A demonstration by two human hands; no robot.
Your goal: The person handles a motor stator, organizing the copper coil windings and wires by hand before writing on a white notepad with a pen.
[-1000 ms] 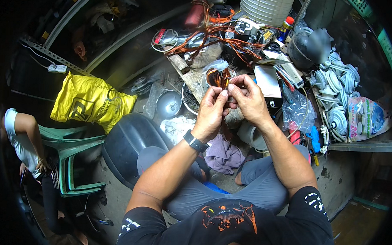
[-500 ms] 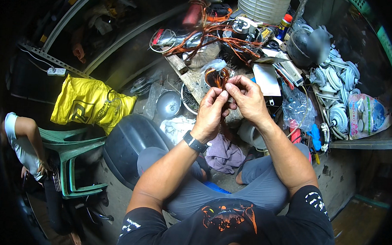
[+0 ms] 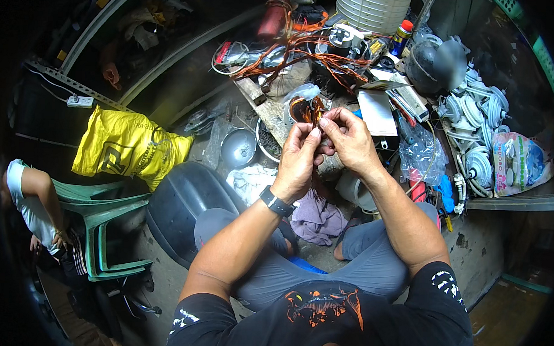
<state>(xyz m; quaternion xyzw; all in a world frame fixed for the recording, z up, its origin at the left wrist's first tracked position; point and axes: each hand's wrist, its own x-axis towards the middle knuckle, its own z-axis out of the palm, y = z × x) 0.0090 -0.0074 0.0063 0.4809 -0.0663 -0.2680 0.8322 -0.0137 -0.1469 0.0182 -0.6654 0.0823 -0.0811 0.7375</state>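
Observation:
My left hand (image 3: 298,154) and my right hand (image 3: 349,139) meet over the workbench, thumbs and fingers pinched close together. Both are closed on copper wire, part of a looped, shiny copper-wire bundle (image 3: 303,108) just beyond my fingertips. Thin strands trail below my hands. The exact spot of the pinch is partly hidden by my fingers. A piece of clear plastic (image 3: 305,90) lies at the far end of the bundle. Below my hands, a purple cloth (image 3: 318,220) lies between my feet.
A wooden board (image 3: 270,115) carries orange-brown wires (image 3: 287,54). At right are a white paper (image 3: 377,113), a spray can (image 3: 401,37) and grey pulley-like parts (image 3: 480,113). Left are a metal bowl (image 3: 238,147), a yellow sack (image 3: 128,144), and a person (image 3: 38,201) by a green chair (image 3: 98,218).
My hands stay nearly in place, still pinching the wire, with only a tiny shift of the fingers. At the left, the other person's legs have moved.

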